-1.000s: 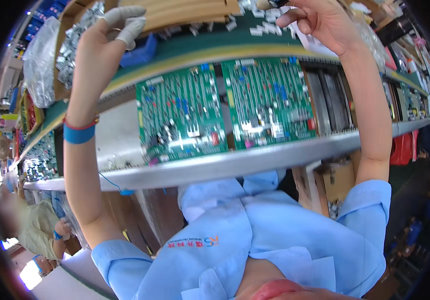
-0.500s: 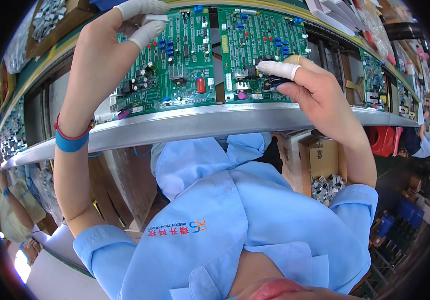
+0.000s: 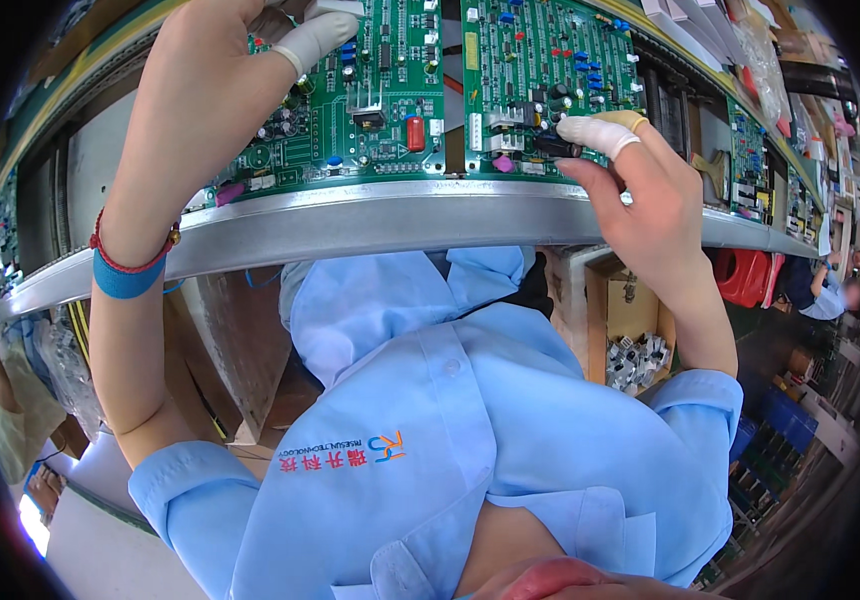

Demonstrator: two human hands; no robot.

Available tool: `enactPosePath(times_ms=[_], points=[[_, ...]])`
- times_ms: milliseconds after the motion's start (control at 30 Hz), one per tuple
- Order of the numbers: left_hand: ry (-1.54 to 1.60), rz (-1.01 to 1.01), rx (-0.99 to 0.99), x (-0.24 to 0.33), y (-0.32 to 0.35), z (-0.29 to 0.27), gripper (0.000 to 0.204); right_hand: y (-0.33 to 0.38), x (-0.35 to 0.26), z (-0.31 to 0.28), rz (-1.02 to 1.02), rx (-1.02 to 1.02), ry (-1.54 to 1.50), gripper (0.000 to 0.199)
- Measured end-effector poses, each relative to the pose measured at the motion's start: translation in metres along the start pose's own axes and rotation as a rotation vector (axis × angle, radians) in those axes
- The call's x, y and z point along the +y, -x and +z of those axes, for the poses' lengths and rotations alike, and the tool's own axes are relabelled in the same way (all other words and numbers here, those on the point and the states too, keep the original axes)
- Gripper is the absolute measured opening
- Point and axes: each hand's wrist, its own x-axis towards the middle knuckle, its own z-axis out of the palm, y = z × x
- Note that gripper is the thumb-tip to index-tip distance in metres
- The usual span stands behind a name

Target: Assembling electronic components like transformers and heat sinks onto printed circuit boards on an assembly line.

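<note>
The right hand (image 3: 640, 200) is pinching a dark component (image 3: 557, 145) on the right-hand circuit board (image 3: 540, 70) — the left hand (image 3: 210, 90) is resting curled, holding nothing, on the left-hand circuit board (image 3: 380, 100).

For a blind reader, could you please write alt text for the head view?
Two bare hands work on green circuit boards on a metal conveyor rail: right hand touches a component, left hand rests on the neighbouring board.

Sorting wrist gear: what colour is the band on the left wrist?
Blue wristband, beside a thin red cord; head view.
</note>
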Motion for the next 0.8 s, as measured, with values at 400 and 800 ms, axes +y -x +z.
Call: enactPosePath(times_ms=[400,800], points=[[-0.065,0.052,0.041,0.016,0.015,0.002,0.018,-0.002,-0.002,0.01,-0.2,-0.045,0.346,0.023],[0.128,0.073,-0.083,-0.003,0.028,0.025,0.022,-0.002,0.012,-0.015,-0.111,0.156,0.133,0.027]])
